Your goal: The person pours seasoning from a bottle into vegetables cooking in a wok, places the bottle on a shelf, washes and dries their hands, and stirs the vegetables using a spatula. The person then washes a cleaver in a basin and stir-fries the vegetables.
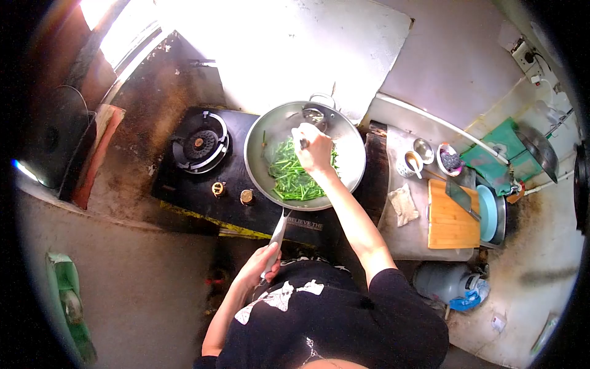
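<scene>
A wide metal wok [353,175] sits on the right side of the black gas stove, with cut green vegetable stems [294,175] heaped in its lower left and middle. My left hand [261,263] is wrapped round the wok's long handle [278,234], close to my body. Over the wok, my right hand [313,149] is closed round the dark-ended handle of a metal ladle [315,115]. The ladle's rounded head shows past my knuckles, near the wok's far wall. Part of its shaft is hidden by my hand.
An unused burner [200,142] and two knobs [246,196] are left of the wok. On the right counter are a cutting board [452,224] with a cleaver [461,198], a cloth [403,205], small bowls [423,149] and a blue basin [487,212]. A gas cylinder [437,280] stands below.
</scene>
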Tool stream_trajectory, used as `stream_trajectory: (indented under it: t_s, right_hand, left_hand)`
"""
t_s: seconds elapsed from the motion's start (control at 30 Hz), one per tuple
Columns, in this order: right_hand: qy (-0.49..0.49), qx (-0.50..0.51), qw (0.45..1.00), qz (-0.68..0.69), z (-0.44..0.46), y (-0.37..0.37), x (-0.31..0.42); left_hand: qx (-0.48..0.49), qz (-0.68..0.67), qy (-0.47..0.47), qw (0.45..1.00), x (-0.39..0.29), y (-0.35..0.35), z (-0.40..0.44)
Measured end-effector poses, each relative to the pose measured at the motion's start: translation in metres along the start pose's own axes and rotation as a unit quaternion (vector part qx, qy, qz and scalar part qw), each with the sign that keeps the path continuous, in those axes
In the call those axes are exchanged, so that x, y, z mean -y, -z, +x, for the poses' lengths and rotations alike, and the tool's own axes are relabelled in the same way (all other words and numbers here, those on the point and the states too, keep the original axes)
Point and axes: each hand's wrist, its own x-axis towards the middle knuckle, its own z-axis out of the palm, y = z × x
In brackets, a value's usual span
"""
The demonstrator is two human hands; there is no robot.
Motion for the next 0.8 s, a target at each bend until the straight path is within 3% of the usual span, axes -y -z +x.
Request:
stream_trajectory:
  t_s: [0.2,0.3,0.37,0.43,0.53,0.63,0.7,0.8]
  right_hand:
    - [-0.029,0.023,0.993,0.112,-0.014,-0.011,-0.006]
    - [-0.137,0.108,0.908,0.381,-0.022,0.016,-0.026]
    - [-0.156,0.171,0.867,0.441,-0.019,0.035,-0.034]
    - [-0.130,0.195,0.868,0.438,-0.025,0.045,-0.035]
    - [-0.068,0.279,0.909,0.302,-0.035,0.079,-0.021]
    - [0.068,0.291,0.915,0.273,-0.050,0.124,-0.006]
    - [0.075,0.274,0.927,0.247,-0.069,0.144,-0.009]
    - [-0.012,0.187,0.948,0.258,-0.078,0.157,-0.007]
  left_hand:
    - [0.002,-0.011,-0.011,1.000,-0.003,-0.001,0.000]
    - [0.015,-0.025,0.000,1.000,-0.001,0.000,0.000]
    - [0.022,-0.028,-0.002,0.999,-0.001,0.000,0.001]
    - [0.023,-0.016,-0.001,1.000,0.002,0.002,0.001]
    - [0.002,-0.001,0.009,1.000,-0.004,0.000,-0.002]
    - [0.002,-0.006,0.017,1.000,-0.004,0.002,0.000]
    - [0.014,-0.013,0.007,1.000,-0.006,0.002,-0.001]
    - [0.021,-0.020,0.018,0.999,-0.004,0.004,0.000]
